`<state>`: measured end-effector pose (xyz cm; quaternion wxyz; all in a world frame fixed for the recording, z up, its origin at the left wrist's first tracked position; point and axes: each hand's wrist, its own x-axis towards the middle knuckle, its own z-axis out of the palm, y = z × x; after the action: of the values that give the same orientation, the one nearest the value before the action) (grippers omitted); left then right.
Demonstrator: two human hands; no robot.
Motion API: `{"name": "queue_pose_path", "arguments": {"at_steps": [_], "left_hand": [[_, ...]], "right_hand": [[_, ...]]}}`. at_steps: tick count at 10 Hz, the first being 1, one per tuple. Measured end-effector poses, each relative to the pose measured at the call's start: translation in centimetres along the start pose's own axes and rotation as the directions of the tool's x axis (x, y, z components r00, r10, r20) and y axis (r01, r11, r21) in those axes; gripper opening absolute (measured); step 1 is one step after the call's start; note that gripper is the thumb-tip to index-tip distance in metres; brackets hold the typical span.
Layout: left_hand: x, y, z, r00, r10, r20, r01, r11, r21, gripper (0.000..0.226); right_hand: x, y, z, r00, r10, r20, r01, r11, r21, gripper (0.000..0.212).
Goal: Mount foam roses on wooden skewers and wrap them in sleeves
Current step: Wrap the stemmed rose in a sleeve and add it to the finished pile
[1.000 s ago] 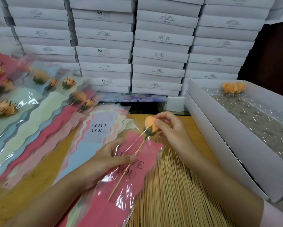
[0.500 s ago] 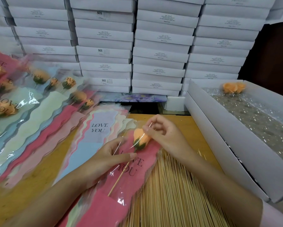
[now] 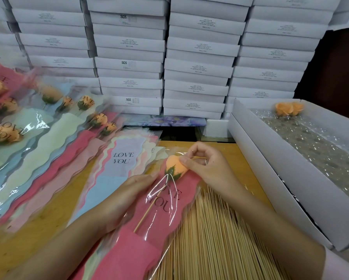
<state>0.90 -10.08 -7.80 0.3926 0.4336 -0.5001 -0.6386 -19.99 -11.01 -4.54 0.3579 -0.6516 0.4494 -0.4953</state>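
Centre frame, the peach foam rose (image 3: pixel 174 165) on its skewer (image 3: pixel 149 211) is sitting inside the pink sleeve (image 3: pixel 149 249). The left hand (image 3: pixel 129 195) is pressing it flat, and the right hand (image 3: pixel 206 168) is pinching the sleeve's glare-blurred top, I think.

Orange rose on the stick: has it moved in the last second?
Yes. The rose has shifted down and slightly left, toward the person, measured against the lilac LOVE YOU sleeve lying still on the table.

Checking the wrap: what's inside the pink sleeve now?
An orange foam rose on a wooden skewer, seen through the clear film. The skewer's tip is hidden in the rose.
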Motion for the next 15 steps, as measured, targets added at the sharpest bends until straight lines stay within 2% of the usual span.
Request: {"name": "queue_pose_path", "arguments": {"at_steps": [1, 2, 3, 4, 5, 6, 8, 9, 10, 11, 12, 13, 14, 15], "left_hand": [[0.8, -0.4, 0.4, 1.000, -0.003, -0.026, 0.002, 1.000, -0.025, 0.029], [1.0, -0.7, 0.0, 1.000, 0.013, -0.006, -0.013, 1.000, 0.026, 0.061], [1.2, -0.4, 0.3, 1.000, 0.003, 0.018, -0.003, 1.000, 0.007, 0.035], [0.9, -0.8, -0.4, 0.999, 0.038, 0.038, -0.037, 0.999, -0.028, 0.030], [1.1, -0.9, -0.4, 0.999, 0.034, 0.013, -0.034, 0.999, 0.008, 0.036], [0.8, -0.6, -0.3, 0.999, -0.022, -0.028, 0.023, 0.999, 0.026, 0.053], [0.7, -0.5, 0.2, 0.993, -0.059, -0.102, 0.058, 0.998, -0.012, 0.046], [0.7, -0.6, 0.1, 0.993, -0.050, -0.107, 0.056, 0.997, 0.049, 0.045], [0.8, -0.6, 0.1, 0.988, -0.063, -0.141, 0.068, 0.997, 0.033, 0.045], [0.7, -0.4, 0.0, 0.990, -0.058, -0.132, 0.064, 0.997, 0.038, 0.049], [0.6, -0.5, 0.0, 0.994, -0.044, -0.104, 0.049, 0.998, 0.048, 0.059], [0.6, -0.6, -0.1, 0.997, -0.042, -0.066, 0.043, 0.999, 0.016, 0.057], [0.4, -0.4, 0.0, 0.998, -0.055, -0.019, 0.053, 0.995, -0.081, 0.050], [0.3, -0.3, 0.0, 0.998, -0.053, 0.016, 0.055, 0.992, -0.109, 0.048]], "right_hand": [[0.2, 0.2, -0.1, 1.000, 0.004, -0.003, -0.004, 1.000, -0.010, 0.017], [0.2, 0.2, 0.0, 0.999, 0.021, 0.026, -0.021, 1.000, 0.019, 0.017], [0.2, 0.3, -0.1, 0.999, 0.017, 0.043, -0.018, 1.000, 0.021, 0.016], [0.1, 0.2, -0.1, 0.997, 0.032, 0.066, -0.033, 0.999, 0.007, 0.016], [0.0, 0.0, 0.0, 0.993, 0.041, 0.108, -0.042, 0.999, 0.004, 0.017], [-0.1, -0.1, 0.0, 0.985, 0.057, 0.160, -0.058, 0.998, 0.003, 0.017], [-0.2, -0.1, 0.0, 0.965, 0.068, 0.252, -0.075, 0.997, 0.019, 0.017], [-0.3, -0.4, 0.0, 0.961, 0.081, 0.264, -0.087, 0.996, 0.012, 0.017], [-0.3, -0.6, 0.0, 0.964, 0.128, 0.233, -0.132, 0.991, 0.002, 0.019], [-0.2, -0.8, -0.2, 0.956, 0.194, 0.219, -0.171, 0.978, -0.116, 0.026], [-0.2, -1.3, -0.2, 0.931, 0.232, 0.283, -0.198, 0.970, -0.143, 0.028], [-0.3, -1.4, -0.4, 0.914, 0.235, 0.331, -0.217, 0.972, -0.090, 0.019], [-0.2, -1.5, -0.5, 0.898, 0.226, 0.377, -0.219, 0.974, -0.064, 0.023], [-0.3, -1.5, -0.5, 0.888, 0.211, 0.408, -0.228, 0.974, -0.009, 0.020]]}}
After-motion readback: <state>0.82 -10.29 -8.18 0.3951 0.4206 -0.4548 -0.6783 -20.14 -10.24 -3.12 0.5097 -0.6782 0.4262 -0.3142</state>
